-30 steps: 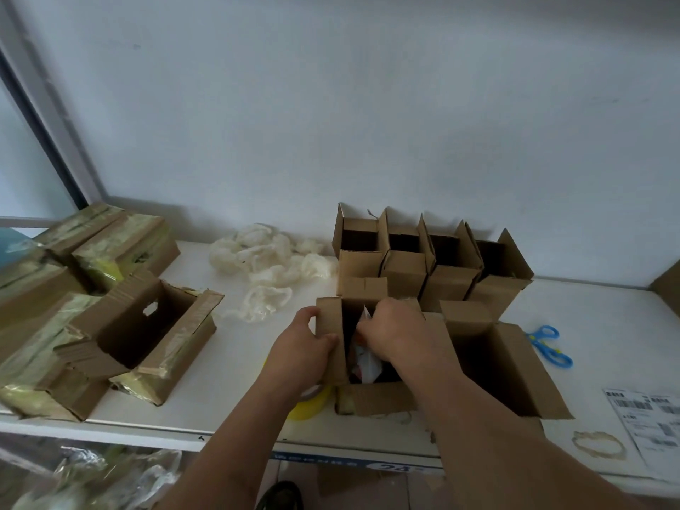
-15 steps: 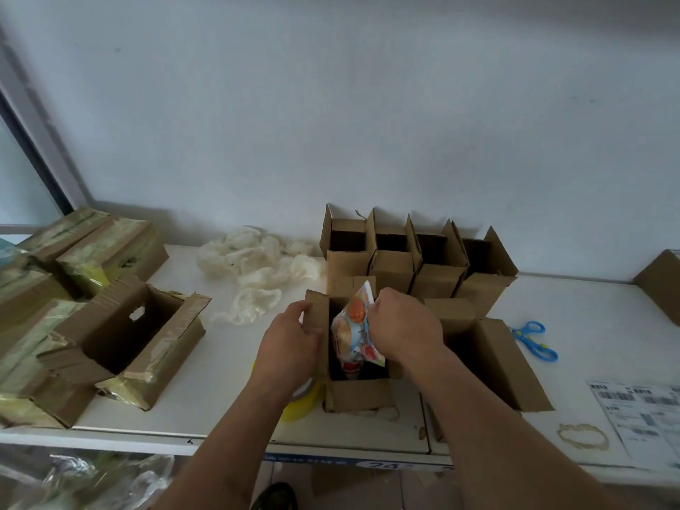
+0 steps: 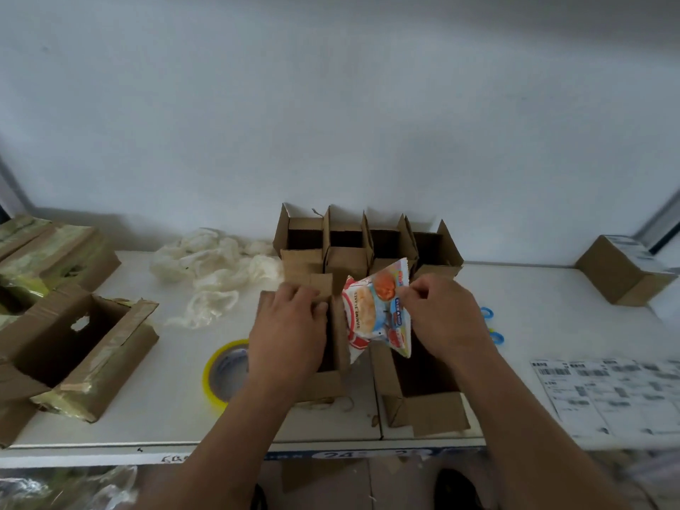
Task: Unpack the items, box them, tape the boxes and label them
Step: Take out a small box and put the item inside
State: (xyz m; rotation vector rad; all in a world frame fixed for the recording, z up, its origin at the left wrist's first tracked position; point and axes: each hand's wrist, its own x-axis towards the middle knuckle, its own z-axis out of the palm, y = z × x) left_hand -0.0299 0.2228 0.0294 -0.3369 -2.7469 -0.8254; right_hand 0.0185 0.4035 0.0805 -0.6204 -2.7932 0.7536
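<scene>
From my feed the light is soft, dim and bluish, with no glare. Faint shadows sit behind the open boxes [image 3: 362, 239] against the wall [image 3: 331, 104]. The label sheet [image 3: 611, 392] smears with motion blur, and the tabletop [image 3: 176, 392] edge bows from wide-angle distortion.

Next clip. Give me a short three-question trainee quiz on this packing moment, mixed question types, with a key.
1. True or false: the right hand pinches the colourful printed snack packet.
2. The left hand rests on: A) the yellow roll of tape, B) the small open brown cardboard box, C) the blue-handled scissors.
3. How many small open cardboard boxes stand in the row by the wall?

Key: 1 true; 2 B; 3 four.
</scene>
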